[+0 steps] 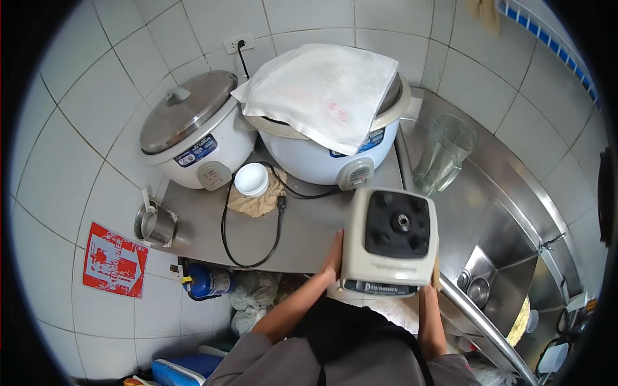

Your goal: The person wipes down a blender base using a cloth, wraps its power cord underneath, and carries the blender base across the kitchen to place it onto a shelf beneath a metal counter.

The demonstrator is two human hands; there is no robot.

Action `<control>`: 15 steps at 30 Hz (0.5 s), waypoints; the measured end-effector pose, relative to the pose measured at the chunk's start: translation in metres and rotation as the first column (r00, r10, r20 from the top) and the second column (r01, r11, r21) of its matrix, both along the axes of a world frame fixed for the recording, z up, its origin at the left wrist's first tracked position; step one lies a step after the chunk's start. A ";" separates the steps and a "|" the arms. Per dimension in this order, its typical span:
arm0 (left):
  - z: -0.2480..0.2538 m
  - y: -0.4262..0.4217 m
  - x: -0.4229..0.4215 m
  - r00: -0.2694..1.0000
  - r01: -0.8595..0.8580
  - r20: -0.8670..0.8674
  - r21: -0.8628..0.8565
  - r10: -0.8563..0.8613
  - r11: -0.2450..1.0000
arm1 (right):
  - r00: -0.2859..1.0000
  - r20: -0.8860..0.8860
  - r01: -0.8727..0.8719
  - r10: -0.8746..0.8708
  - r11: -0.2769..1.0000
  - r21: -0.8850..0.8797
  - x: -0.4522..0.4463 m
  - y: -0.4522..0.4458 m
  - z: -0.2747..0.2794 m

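Head view: left hand (333, 262) and right hand (427, 293) hold a blender base (387, 265) between them, one on each side, grip as wide as the housing. Base is at the tabletop (309, 241) front edge; can't tell if it touches. Farther in, black power cord (224, 222) loops beside white bowl (251, 179) on beige cloth (257, 204). Clear blender jar (446, 153) right, near sink (505, 235). Behind: lidded rice cooker (212, 151) left, bigger rice cooker (302, 157) under white towel (322, 90). Wall outlet (233, 45) farthest, black plug in.
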State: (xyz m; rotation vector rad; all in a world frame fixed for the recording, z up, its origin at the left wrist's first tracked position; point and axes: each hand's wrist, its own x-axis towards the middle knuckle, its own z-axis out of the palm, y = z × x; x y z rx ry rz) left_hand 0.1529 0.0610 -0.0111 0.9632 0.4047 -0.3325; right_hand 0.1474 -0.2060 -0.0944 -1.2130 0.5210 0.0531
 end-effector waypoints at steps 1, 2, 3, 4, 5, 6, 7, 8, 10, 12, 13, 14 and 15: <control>-0.006 0.001 -0.006 0.997 0.019 0.080 0.045 -0.023 0.999 | 1.000 0.014 0.027 -0.027 0.999 -0.024 -0.007 -0.005 0.002; -0.002 0.002 -0.010 0.987 0.034 0.153 0.089 -0.048 0.995 | 0.998 0.030 0.057 -0.056 0.997 -0.048 -0.017 -0.010 0.008; 0.003 0.002 -0.018 0.959 0.063 0.263 0.157 -0.103 0.986 | 0.995 0.049 0.086 -0.083 0.994 -0.072 -0.025 -0.020 0.016; 0.016 -0.001 -0.025 0.942 0.034 0.320 0.217 -0.104 0.976 | 0.993 0.068 0.107 -0.100 0.989 -0.103 -0.030 -0.029 0.028; 0.029 -0.004 -0.028 0.919 0.002 0.378 0.277 -0.110 0.961 | 0.990 0.092 0.119 -0.108 0.984 -0.131 -0.035 -0.038 0.040; 0.044 -0.006 -0.029 0.892 -0.034 0.436 0.331 -0.121 0.943 | 0.987 0.115 0.126 -0.108 0.979 -0.162 -0.038 -0.048 0.054; 0.059 -0.004 -0.027 0.873 -0.029 0.462 0.369 -0.156 0.929 | 0.985 0.136 0.127 -0.102 0.974 -0.189 -0.037 -0.053 0.065; 0.063 -0.002 -0.023 0.836 -0.053 0.521 0.385 -0.170 0.921 | 0.985 0.149 0.118 -0.087 0.970 -0.214 -0.038 -0.057 0.077; 0.078 0.009 -0.001 0.709 -0.102 0.671 0.402 -0.217 0.910 | 0.984 0.172 0.095 -0.052 0.964 -0.248 -0.029 -0.053 0.091; 0.089 0.030 0.021 0.567 -0.121 0.768 0.435 -0.297 0.892 | 0.981 0.194 0.067 -0.017 0.964 -0.259 -0.018 -0.033 0.095; 0.092 0.043 0.029 0.517 -0.123 0.783 0.468 -0.346 0.875 | 0.980 0.199 0.059 -0.006 0.964 -0.258 -0.012 -0.021 0.092; 0.093 0.053 0.032 0.461 -0.130 0.796 0.499 -0.394 0.857 | 0.978 0.209 0.048 0.007 0.965 -0.257 -0.007 -0.006 0.089; 0.092 0.062 0.032 0.507 -0.105 0.771 0.500 -0.386 0.860 | 0.976 0.219 0.041 0.015 0.968 -0.249 -0.002 0.007 0.085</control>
